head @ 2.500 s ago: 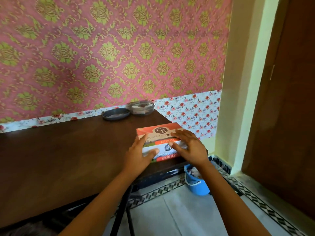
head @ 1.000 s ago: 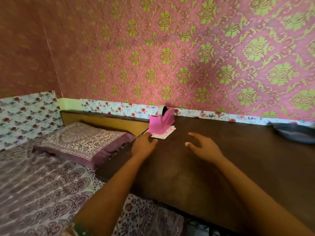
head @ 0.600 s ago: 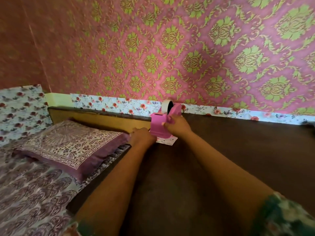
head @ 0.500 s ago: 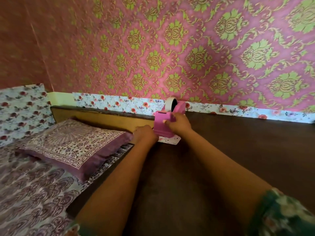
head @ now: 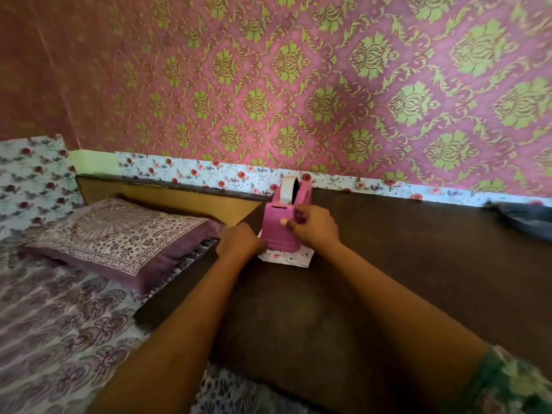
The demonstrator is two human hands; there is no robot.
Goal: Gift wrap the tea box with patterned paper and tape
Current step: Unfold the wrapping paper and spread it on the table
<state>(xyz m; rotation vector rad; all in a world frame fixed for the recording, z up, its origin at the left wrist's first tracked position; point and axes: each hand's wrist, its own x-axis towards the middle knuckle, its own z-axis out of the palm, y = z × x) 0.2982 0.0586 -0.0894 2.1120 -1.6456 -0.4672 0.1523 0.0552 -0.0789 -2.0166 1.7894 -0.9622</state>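
Note:
A pink tape dispenser with a white tape roll stands on folded floral patterned paper at the left end of the dark wooden table. My right hand grips the dispenser's right side, thumb on its front. My left hand rests at the dispenser's lower left by the paper's edge; its fingers are hidden. The tea box is out of view.
A bed with a purple patterned pillow and printed sheet lies left of the table. A dark dish sits at the table's far right. Pink-green wallpaper rises just behind the dispenser.
The view turned from the tea box at the table's right end to its left end. Both hands reached the dispenser; my right hand took hold of it, my left settled at the paper.

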